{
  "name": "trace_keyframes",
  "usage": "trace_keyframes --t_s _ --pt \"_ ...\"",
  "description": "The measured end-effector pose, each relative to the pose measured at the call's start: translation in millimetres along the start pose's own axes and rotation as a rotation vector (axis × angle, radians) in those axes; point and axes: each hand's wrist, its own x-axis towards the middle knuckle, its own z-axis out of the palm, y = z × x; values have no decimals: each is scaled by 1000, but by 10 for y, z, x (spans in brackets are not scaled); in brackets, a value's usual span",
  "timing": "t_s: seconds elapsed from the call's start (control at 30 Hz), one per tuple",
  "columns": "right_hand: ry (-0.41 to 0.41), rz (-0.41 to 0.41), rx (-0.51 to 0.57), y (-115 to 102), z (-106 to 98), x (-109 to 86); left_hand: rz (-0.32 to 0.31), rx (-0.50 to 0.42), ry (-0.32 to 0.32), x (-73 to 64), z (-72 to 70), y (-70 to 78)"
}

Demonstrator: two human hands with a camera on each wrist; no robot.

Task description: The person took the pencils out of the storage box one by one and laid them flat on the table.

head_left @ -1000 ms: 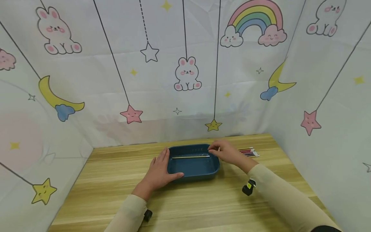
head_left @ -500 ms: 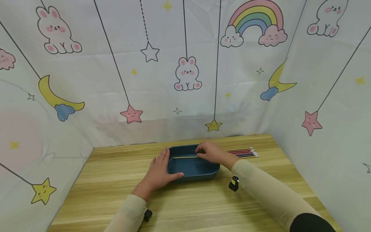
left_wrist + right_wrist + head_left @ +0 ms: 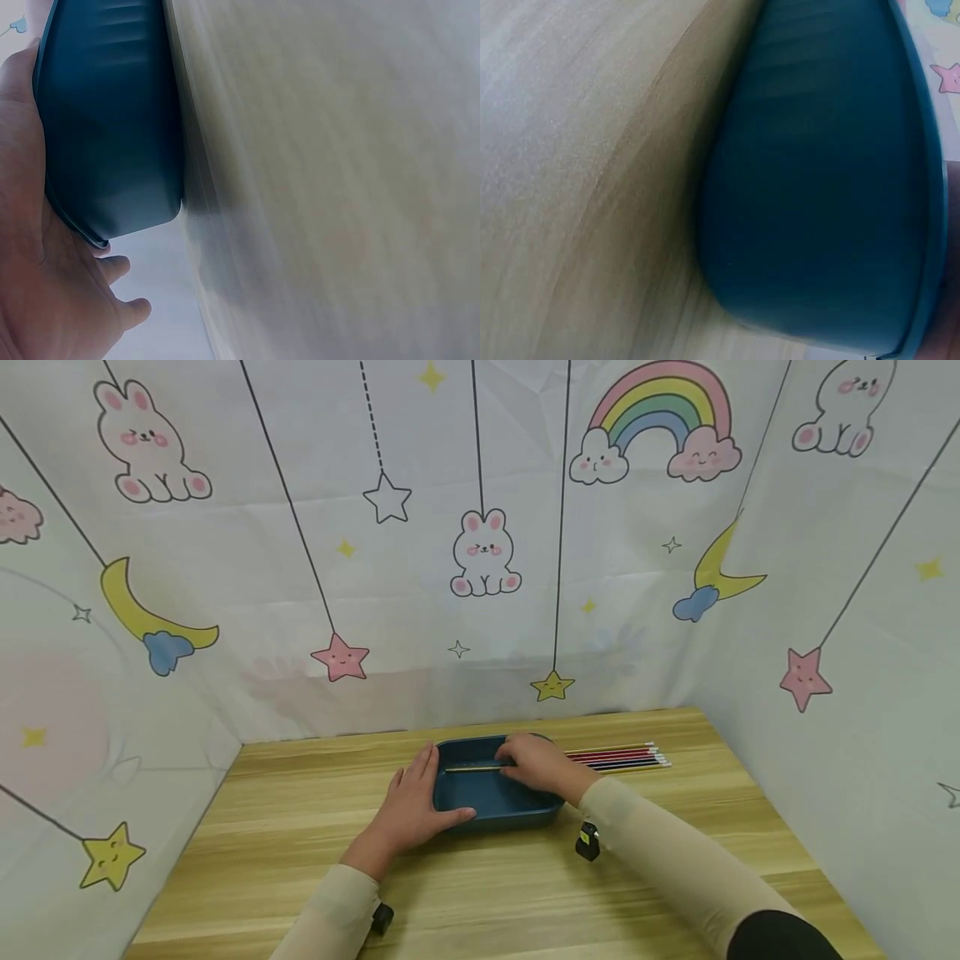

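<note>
A dark blue, rounded rectangular tray [image 3: 487, 806] stands on the wooden table. One yellowish pencil [image 3: 472, 769] lies lengthwise inside it, its right part hidden by my right hand [image 3: 538, 766]. That hand reaches in over the right side, and its thumb and fingertips meet around the pencil. My left hand [image 3: 411, 802] rests against the tray's left end, fingers straight along the rim and thumb extended over the front edge. In the left wrist view, the palm lies along the tray's side [image 3: 112, 120]. The right wrist view shows mostly the tray's outer wall [image 3: 817, 180]; the fingers are hidden there.
Several pencils [image 3: 618, 757] with white ends lie side by side on the table, just right of the tray. Printed white cloth walls [image 3: 420, 610] enclose the table [image 3: 300, 827] at the back and both sides.
My right hand has moved left and down into the tray, from its right rim to the pencil. More of the pencils at the right now show. My left hand has stayed put.
</note>
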Motion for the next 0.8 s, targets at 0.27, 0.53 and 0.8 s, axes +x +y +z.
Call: trace_keyframes --t_s 0.27,0.53,0.8 --pt "10 -11 -35 25 79 31 0 0 4 -3 4 0" --pt "-18 1 -12 32 129 25 13 -9 14 -5 7 -9" --pt "-46 -40 39 64 178 48 13 -10 14 -10 1 1"
